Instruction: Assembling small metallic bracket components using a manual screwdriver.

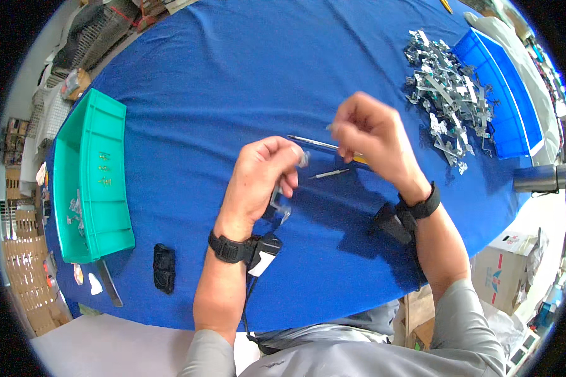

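My left hand [261, 179] is closed around a small metal bracket [282, 210]; one bent end shows below the fingers and a pale bit sticks out past the thumb tip. To its right, my right hand [371, 138] is raised with thumb and fingers pinched together, slightly blurred. A tiny greyish thing shows at its fingertips, too small to name. Under that hand runs a screwdriver [317, 144] with a thin metal shaft and a yellow handle; whether the palm touches it I cannot tell. A short thin pointed tool [329, 174] lies on the cloth between the hands.
A heap of metal brackets [446, 94] lies at the far right, against a blue bin [500, 94]. At left stands a green bin [110, 182] with a few metal pieces inside. A black case [164, 269] rests near the front left. Blue cloth [233, 75] covers the table.
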Demonstrator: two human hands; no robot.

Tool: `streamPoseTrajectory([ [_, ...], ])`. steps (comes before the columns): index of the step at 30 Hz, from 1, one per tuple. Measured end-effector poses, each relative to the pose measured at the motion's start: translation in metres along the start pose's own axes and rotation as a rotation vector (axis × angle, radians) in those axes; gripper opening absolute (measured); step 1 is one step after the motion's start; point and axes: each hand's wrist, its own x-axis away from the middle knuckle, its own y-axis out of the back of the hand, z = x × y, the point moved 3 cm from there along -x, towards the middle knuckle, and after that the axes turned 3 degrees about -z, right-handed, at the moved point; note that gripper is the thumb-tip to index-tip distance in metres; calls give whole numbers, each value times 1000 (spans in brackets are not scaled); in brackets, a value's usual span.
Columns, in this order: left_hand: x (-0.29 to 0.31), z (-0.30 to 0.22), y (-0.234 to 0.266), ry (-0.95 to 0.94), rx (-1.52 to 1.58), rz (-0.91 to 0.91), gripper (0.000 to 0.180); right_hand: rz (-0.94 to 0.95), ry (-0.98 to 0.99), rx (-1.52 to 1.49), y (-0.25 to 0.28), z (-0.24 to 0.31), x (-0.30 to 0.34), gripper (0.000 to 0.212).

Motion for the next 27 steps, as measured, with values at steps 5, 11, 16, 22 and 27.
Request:
streamPoseTrajectory([
  [5, 20, 13, -59, -140, -473, 388, 21, -139, 34, 112, 22, -1, -8, 8],
  [11, 34, 15, -80, -249, -684, 480, 21, 118, 197, 528, 23, 0, -6, 11],
  [16, 31, 12, -78, -304, -695, 527, 21, 255, 285, 624, 13, 10, -3, 12],
  [22, 28, 20, -72, -470, -550, 749, 18, 233, 269, 567, 12, 4, -4, 12],
  [27, 32, 6, -73, -204, -397, 767, 16, 266, 303, 615, 14, -1, -6, 14],
])
